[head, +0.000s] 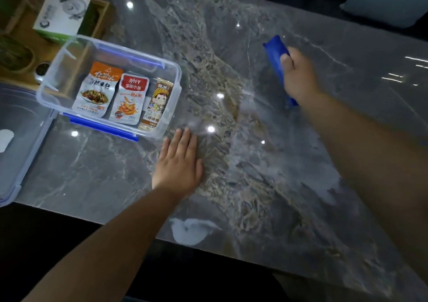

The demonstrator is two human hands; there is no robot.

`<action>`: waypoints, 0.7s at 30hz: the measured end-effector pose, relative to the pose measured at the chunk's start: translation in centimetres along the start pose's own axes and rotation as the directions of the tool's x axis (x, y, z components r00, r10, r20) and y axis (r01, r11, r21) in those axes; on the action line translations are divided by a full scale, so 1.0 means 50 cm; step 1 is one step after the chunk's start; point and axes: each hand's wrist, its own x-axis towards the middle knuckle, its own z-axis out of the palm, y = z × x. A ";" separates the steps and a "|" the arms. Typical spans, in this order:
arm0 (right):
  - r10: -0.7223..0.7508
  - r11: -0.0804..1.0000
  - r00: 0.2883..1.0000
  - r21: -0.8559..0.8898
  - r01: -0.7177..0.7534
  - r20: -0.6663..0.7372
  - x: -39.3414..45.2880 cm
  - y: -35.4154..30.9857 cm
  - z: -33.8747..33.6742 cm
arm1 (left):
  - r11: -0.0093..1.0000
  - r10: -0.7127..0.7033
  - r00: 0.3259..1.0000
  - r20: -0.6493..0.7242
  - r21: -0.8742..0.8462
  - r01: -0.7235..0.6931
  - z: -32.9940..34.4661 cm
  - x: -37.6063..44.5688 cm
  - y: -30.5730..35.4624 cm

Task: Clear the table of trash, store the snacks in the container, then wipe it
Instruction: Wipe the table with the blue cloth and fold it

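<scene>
The left hand [178, 163] lies flat, fingers straight, on the glossy grey marble bench [254, 186] just beside the clear plastic container [108, 86]; the right hand [298, 75] grips a folded blue cloth [275, 54], farther away.

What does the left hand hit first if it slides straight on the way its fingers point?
Probably the clear container. The left hand lies flat on the table, fingers pointing at the container's near right corner, just short of it. It might slip past to the right; the angle is hard to judge.
</scene>
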 end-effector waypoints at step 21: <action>-0.274 0.617 0.758 -0.496 0.611 0.592 -0.259 0.030 0.098 | 1.000 -0.007 1.000 -0.011 0.002 0.007 0.006 0.004 0.002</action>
